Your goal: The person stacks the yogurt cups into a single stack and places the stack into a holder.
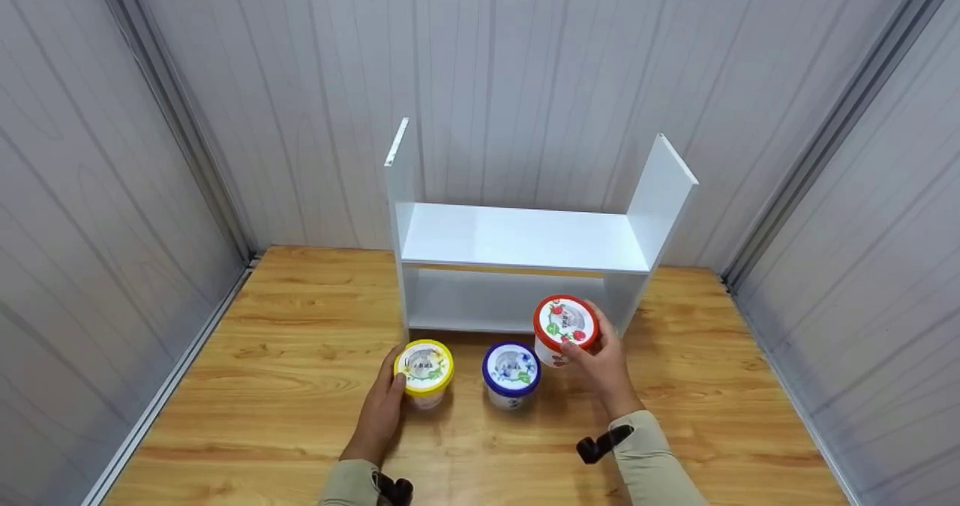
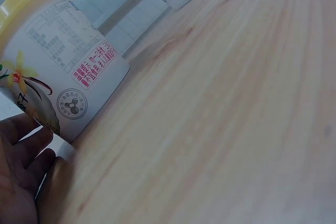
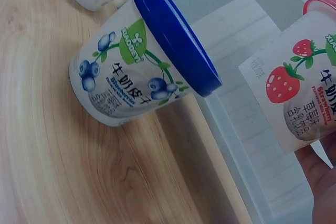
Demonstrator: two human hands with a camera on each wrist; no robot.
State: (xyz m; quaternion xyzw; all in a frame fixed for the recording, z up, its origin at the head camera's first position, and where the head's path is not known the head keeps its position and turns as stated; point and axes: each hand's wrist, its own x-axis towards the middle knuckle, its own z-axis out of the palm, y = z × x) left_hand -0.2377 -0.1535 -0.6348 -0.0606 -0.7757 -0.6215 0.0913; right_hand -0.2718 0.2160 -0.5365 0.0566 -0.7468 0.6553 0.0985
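Note:
My right hand (image 1: 607, 367) grips a red-lidded strawberry tub (image 1: 552, 350), thumb at its lid. The right wrist view shows that strawberry tub (image 3: 294, 85) held off the table, in front of the shelf's lower level. On the left, my left hand (image 1: 382, 408) is around the side of a yellow-lidded tub (image 1: 424, 371), which stands on the table. Fingers (image 2: 31, 148) show by the base of the yellow-lidded tub (image 2: 63, 66) in the left wrist view. Between the hands a blue-lidded blueberry tub (image 1: 511, 371) stands upright, untouched; its printed side (image 3: 123, 72) faces the right wrist camera.
A white two-level shelf (image 1: 525, 238) with tall side panels stands behind the tubs, near the back wall (image 1: 525, 79). The wooden table (image 1: 300, 356) is enclosed by panelled walls at left and right.

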